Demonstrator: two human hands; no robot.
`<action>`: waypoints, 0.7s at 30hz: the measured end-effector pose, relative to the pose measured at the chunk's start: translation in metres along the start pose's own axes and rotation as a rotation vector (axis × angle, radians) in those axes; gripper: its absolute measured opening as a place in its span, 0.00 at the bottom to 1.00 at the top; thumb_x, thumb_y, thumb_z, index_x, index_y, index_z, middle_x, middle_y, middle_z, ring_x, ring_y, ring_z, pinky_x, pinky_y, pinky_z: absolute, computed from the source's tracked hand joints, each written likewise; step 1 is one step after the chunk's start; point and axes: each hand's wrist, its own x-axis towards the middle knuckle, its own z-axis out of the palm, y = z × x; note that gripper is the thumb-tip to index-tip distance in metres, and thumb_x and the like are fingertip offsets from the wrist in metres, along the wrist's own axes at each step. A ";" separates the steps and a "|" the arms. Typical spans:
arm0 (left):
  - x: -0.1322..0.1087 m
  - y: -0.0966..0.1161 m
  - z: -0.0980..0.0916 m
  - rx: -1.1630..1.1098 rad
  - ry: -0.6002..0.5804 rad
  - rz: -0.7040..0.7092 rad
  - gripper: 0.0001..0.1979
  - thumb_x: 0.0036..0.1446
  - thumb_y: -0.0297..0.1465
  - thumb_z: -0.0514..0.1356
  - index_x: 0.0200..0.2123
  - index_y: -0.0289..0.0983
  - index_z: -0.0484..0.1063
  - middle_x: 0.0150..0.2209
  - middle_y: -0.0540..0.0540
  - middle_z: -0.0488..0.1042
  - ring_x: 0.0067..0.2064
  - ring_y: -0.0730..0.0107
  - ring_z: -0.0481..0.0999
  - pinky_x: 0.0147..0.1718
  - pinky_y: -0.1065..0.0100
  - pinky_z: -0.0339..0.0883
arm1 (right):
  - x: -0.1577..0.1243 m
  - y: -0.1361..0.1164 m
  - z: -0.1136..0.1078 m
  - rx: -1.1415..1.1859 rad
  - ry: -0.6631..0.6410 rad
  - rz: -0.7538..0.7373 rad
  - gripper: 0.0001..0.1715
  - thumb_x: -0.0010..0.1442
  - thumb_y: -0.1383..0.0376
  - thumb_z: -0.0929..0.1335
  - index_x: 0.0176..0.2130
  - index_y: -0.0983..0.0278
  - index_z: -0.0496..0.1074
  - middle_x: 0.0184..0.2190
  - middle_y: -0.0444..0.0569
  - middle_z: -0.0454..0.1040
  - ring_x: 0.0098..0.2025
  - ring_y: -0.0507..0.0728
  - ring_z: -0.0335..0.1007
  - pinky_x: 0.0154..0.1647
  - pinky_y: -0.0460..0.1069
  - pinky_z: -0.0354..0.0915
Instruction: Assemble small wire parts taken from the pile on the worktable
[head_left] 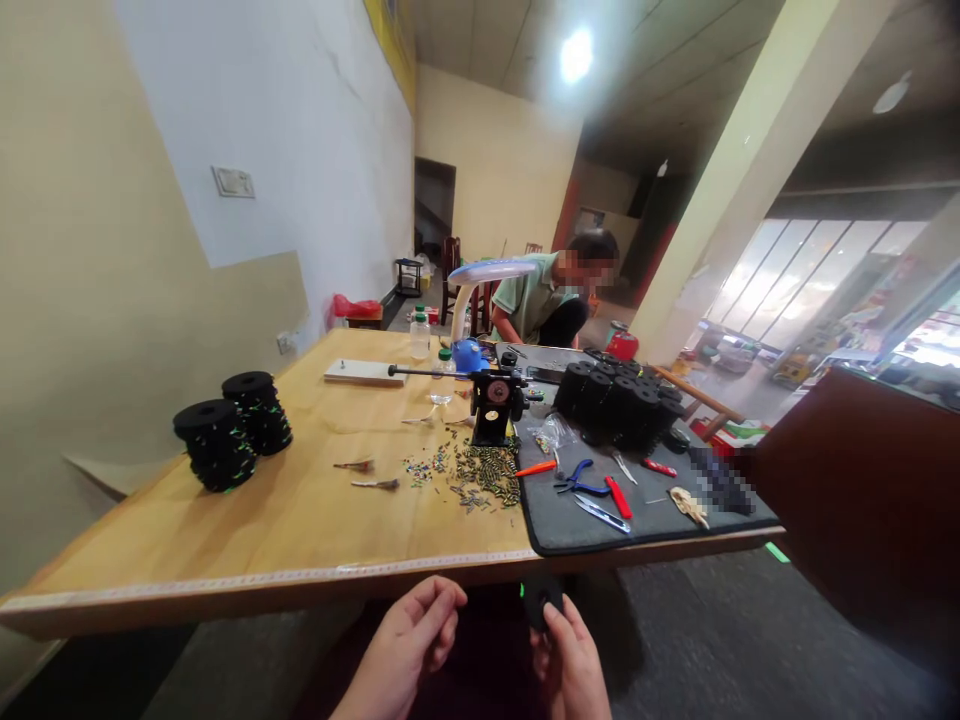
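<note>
Black spool [535,600] — held in the right grip [568,648]; left grip [420,634] — curled, apart.

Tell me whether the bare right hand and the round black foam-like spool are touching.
Touching: the head view shows the bare right hand holding the round black foam-like spool, thumb over its lower edge.

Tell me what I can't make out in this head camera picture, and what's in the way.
Right hand, head view: its fingers hide part of the black spool.
Left hand, head view: curled fingers hide whether anything thin is pinched.
Ruler strip, head view: markings too small to read.
Loose bits, head view: too small to tell apart.
Brown panel, head view: cut off by the right edge.
</note>
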 end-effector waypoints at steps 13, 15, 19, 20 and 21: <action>-0.008 0.012 -0.019 -0.091 0.081 0.012 0.20 0.44 0.46 0.67 0.25 0.34 0.69 0.15 0.59 0.49 0.17 0.84 0.44 0.17 0.76 0.40 | 0.020 -0.036 0.005 -0.106 -0.020 -0.150 0.19 0.43 0.57 0.74 0.32 0.65 0.70 0.19 0.40 0.71 0.16 0.47 0.59 0.15 0.41 0.51; -0.008 0.011 -0.021 -0.061 0.083 0.025 0.21 0.44 0.47 0.66 0.25 0.34 0.69 0.15 0.59 0.49 0.17 0.84 0.43 0.16 0.76 0.39 | 0.029 -0.048 0.006 -0.272 -0.010 -0.229 0.19 0.44 0.53 0.72 0.29 0.65 0.69 0.18 0.40 0.69 0.15 0.47 0.57 0.14 0.41 0.50; -0.011 0.011 -0.026 -0.016 0.109 0.065 0.21 0.44 0.48 0.66 0.26 0.34 0.70 0.14 0.59 0.50 0.17 0.83 0.43 0.16 0.76 0.39 | 0.055 -0.077 0.004 -0.621 0.075 -0.374 0.18 0.47 0.51 0.68 0.26 0.63 0.67 0.11 0.36 0.61 0.13 0.48 0.54 0.14 0.43 0.47; -0.012 0.011 -0.027 -0.007 0.116 0.071 0.21 0.44 0.47 0.66 0.26 0.34 0.70 0.14 0.59 0.50 0.17 0.83 0.43 0.16 0.76 0.39 | 0.063 -0.084 0.003 -0.660 0.084 -0.391 0.16 0.47 0.52 0.68 0.25 0.63 0.67 0.10 0.35 0.60 0.13 0.49 0.54 0.14 0.44 0.48; -0.014 0.012 -0.027 0.003 0.123 0.078 0.21 0.45 0.47 0.65 0.26 0.34 0.70 0.14 0.59 0.50 0.17 0.83 0.43 0.16 0.76 0.39 | 0.070 -0.091 0.003 -0.702 0.088 -0.405 0.15 0.47 0.53 0.68 0.25 0.63 0.68 0.10 0.35 0.60 0.13 0.49 0.55 0.15 0.44 0.49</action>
